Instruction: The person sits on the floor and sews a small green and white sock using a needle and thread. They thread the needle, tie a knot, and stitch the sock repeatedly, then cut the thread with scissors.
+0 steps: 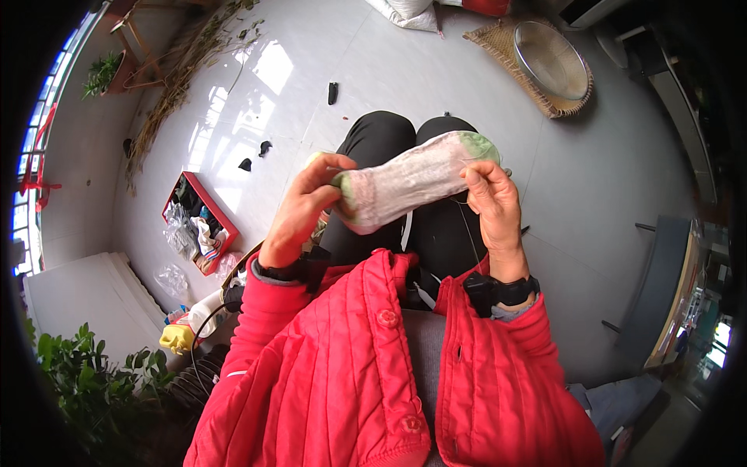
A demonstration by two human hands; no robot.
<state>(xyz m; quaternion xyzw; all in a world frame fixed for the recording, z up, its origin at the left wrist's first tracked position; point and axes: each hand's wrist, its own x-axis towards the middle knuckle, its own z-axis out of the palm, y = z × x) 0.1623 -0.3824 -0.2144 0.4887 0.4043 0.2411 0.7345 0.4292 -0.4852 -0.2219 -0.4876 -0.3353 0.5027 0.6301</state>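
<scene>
A pale pink sock (408, 178) with green ends is stretched out above my knees in black trousers (376, 137). My left hand (309, 195) grips its left end between thumb and fingers. Near the green tip on the right, my right hand (493, 198) has thumb and forefinger pinched together at the sock's edge. A thin thread (468, 227) runs down from there towards my lap. Whether a needle sits between the right fingertips is too small to tell.
To the left on the tiled floor stands a red box (224, 219) of socks and cloth. Small black scraps (245, 164) and a black object (332, 93) lie ahead. A metal basin (551, 61) rests on a woven tray (496, 44). A dark bench (656, 286) is at right.
</scene>
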